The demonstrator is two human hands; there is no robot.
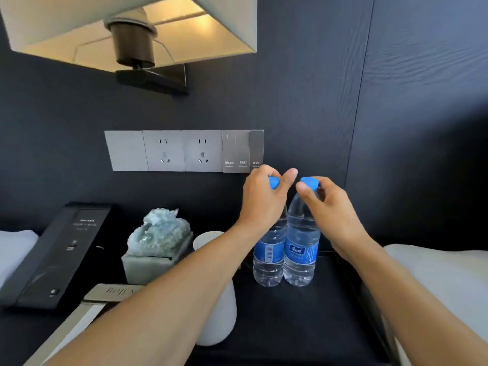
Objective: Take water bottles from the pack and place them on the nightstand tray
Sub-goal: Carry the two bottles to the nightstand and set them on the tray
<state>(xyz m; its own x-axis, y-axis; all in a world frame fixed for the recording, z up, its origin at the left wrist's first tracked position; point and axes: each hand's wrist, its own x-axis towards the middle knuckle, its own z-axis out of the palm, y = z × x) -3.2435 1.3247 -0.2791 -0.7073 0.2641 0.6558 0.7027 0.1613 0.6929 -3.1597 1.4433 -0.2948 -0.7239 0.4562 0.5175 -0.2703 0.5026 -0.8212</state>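
Note:
Two clear water bottles with blue caps and blue labels stand upright side by side on the black nightstand tray (303, 326). My left hand (262, 196) grips the neck and cap of the left bottle (269, 257). The right bottle (301, 249) is pinched at its cap by the fingers of my right hand (327, 204). Both bottle bases rest on the tray and the two bottles touch each other. The pack is not in view.
A white cup (219, 313) stands just left of the bottles, under my left forearm. Farther left sit a pale green carved stone ornament (155, 244) and a black phone console (55, 254). A lamp (126, 33) hangs above; sockets and switches (184, 150) are on the wall. White bedding (449, 281) lies at the right.

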